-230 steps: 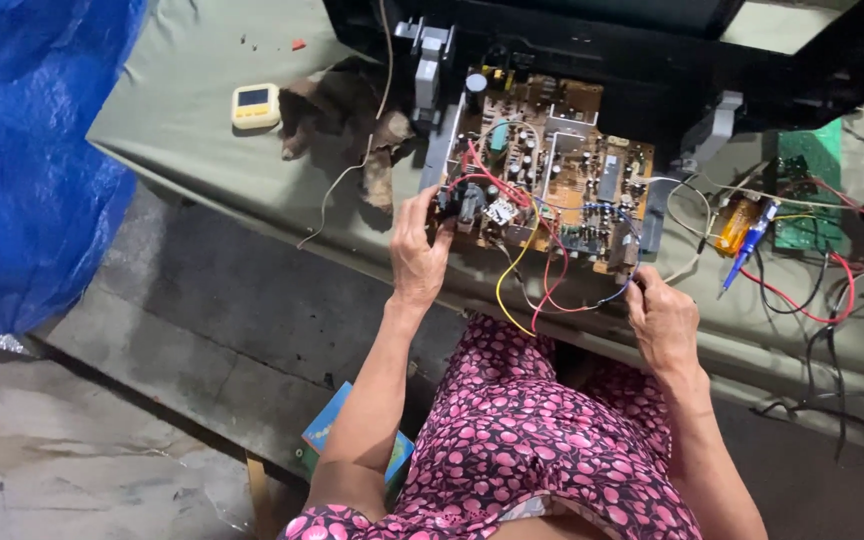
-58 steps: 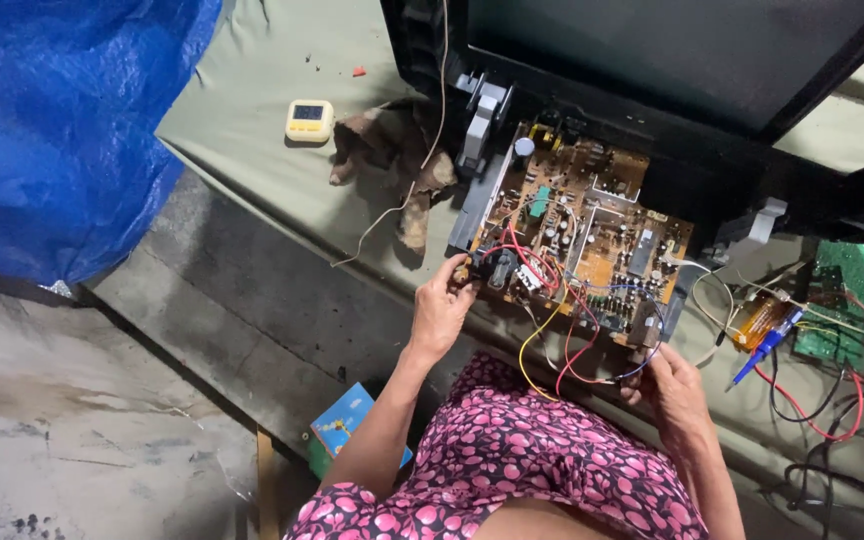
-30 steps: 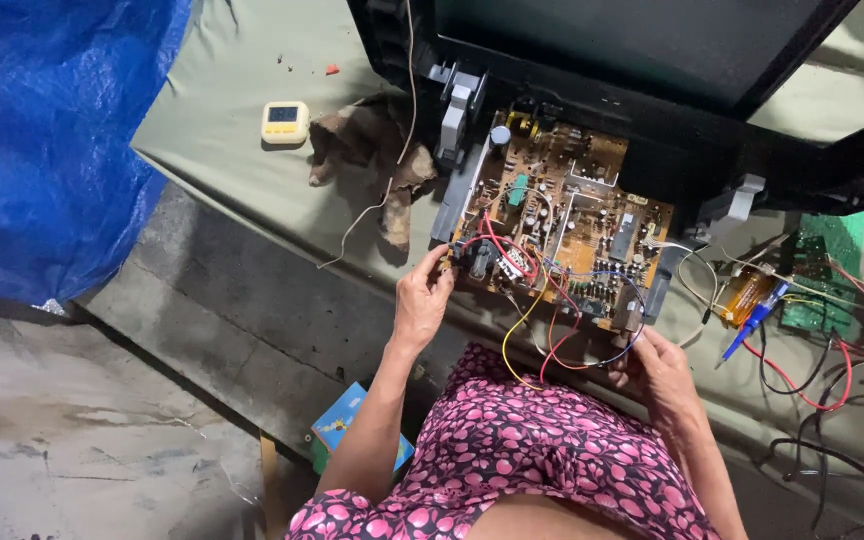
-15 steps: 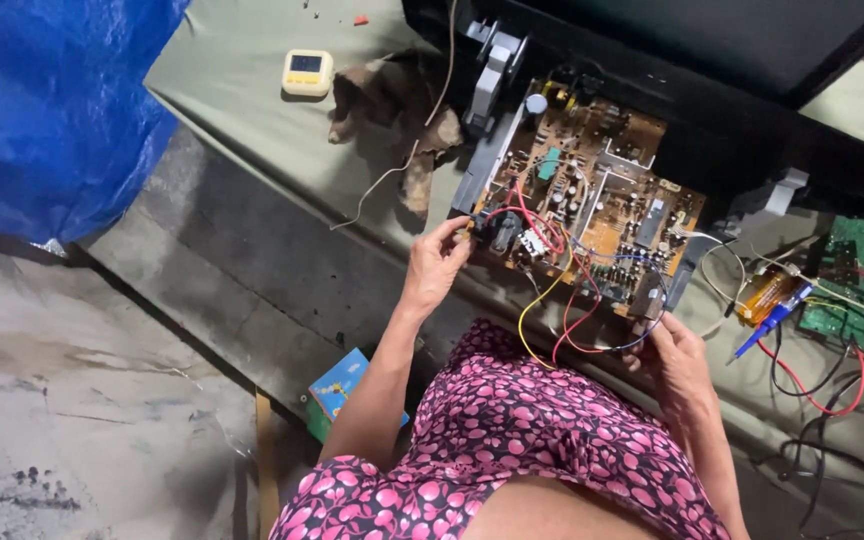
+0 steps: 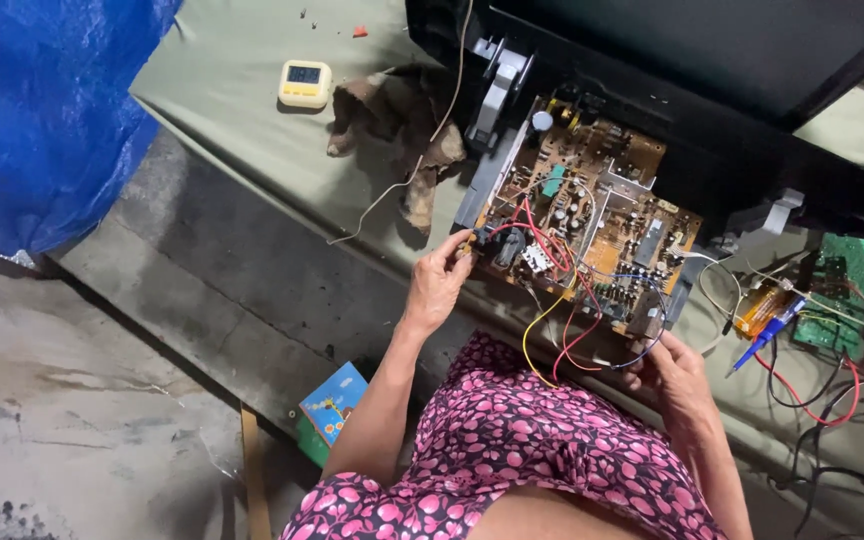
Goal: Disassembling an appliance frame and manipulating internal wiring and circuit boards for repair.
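Observation:
A brown circuit board (image 5: pixel 592 215) full of components slides out of a black television case (image 5: pixel 712 80) on a workbench. My left hand (image 5: pixel 439 285) pinches the board's near left corner, by a black part with red wires. My right hand (image 5: pixel 674 372) grips the board's near right edge, where red, yellow and blue wires (image 5: pixel 557 340) hang down in loops. Both hands hold the board's front edge.
A small yellow meter (image 5: pixel 305 83) and a crumpled brown rag (image 5: pixel 402 130) lie on the green bench cover (image 5: pixel 242 60). A blue pen-like tool (image 5: pixel 767 335), a green board (image 5: pixel 832 300) and tangled cables sit right. A blue tarp (image 5: pixel 42 110) hangs left; a blue box (image 5: pixel 330 408) lies below.
The view has drifted a little; both hands stay on the board's front edge, with the left fingers shifted slightly at the corner.

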